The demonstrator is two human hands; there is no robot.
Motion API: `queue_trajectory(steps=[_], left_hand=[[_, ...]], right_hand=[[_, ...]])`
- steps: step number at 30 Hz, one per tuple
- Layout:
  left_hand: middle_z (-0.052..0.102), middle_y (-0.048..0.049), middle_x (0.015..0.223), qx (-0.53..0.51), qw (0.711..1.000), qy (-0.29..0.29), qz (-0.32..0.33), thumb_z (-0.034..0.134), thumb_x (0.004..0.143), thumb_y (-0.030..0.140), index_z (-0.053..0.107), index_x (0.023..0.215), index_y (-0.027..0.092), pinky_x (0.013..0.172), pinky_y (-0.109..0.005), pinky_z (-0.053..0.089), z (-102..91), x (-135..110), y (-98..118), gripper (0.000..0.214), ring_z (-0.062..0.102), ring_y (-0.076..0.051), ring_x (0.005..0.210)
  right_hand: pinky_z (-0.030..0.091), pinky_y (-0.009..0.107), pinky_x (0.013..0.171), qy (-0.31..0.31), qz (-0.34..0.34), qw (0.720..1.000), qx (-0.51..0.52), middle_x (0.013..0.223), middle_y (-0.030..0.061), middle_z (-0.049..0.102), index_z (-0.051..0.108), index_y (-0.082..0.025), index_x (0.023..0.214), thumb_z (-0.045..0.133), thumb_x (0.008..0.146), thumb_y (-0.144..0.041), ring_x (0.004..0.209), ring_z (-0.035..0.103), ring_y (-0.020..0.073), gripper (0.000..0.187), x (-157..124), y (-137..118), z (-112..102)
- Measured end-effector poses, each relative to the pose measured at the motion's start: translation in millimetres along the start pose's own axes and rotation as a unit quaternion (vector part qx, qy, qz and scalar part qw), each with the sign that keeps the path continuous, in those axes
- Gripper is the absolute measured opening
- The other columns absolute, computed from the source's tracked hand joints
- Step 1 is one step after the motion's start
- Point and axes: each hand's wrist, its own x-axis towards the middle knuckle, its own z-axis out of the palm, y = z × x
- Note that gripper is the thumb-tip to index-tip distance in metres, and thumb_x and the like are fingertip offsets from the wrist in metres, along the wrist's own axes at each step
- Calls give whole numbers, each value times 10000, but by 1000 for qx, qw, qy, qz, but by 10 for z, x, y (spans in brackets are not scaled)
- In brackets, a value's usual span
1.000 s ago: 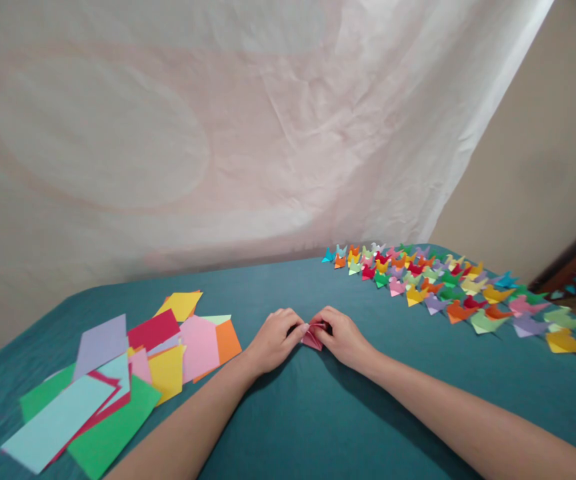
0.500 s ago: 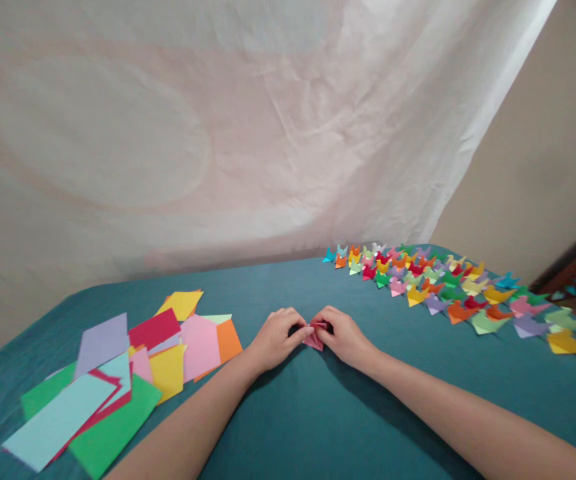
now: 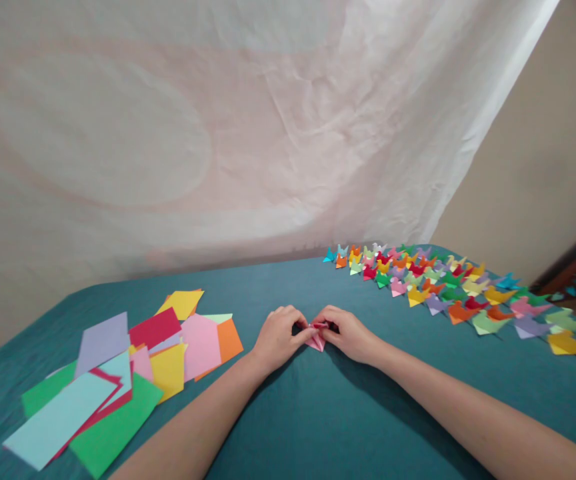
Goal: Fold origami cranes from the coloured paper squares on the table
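Note:
Between my hands, at the middle of the table, is a small piece of folded pink origami paper (image 3: 317, 343), its pointed lower part showing below the fingers. My left hand (image 3: 282, 337) is closed on its left side, the thumb and fingers pinching it. From the right, my right hand (image 3: 348, 333) pinches the other side, fingers curled in. The fingertips of both hands nearly meet over the paper and hide its upper folds.
Loose coloured paper sheets (image 3: 103, 387) lie overlapping on the left. Rows of small folded paper birds (image 3: 435, 303) stand at the right and back right. A blue-green cloth (image 3: 278, 427) covers the table, and a pale curtain (image 3: 218, 133) hangs behind it.
Both hands keep their pinch on the pink paper, with only slight finger movement. The paper's lower part is tilted a little differently and looks lighter now.

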Motion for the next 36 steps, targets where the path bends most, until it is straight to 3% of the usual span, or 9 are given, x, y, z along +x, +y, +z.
queue_trajectory(steps=[13,23,36], left_hand=[[585,-21,823,10,1000,19,6,598,793,399,586,815,187,718,-282,391,25,-6,-10,214,515,-178,800],[583,-22,878,-9,1000,0,9,587,806,402,665,964,248,764,-283,399,16,16,-12,233,524,-179,853],[573,-17,874,-3,1000,-2,-21,605,782,377,717,918,283,746,-280,411,71,42,-57,200,521,-173,828]], right_hand=[[440,253,696,15,12,1000,-17,783,33,613,681,-189,832,538,833,-163,744,572,147,145,2,-20,29],[419,233,658,39,24,999,-28,771,15,610,655,-190,783,536,846,-197,713,573,131,134,-25,-76,62],[432,257,657,52,29,998,-21,777,20,607,611,-191,861,507,859,-220,710,563,147,109,-60,-148,62]])
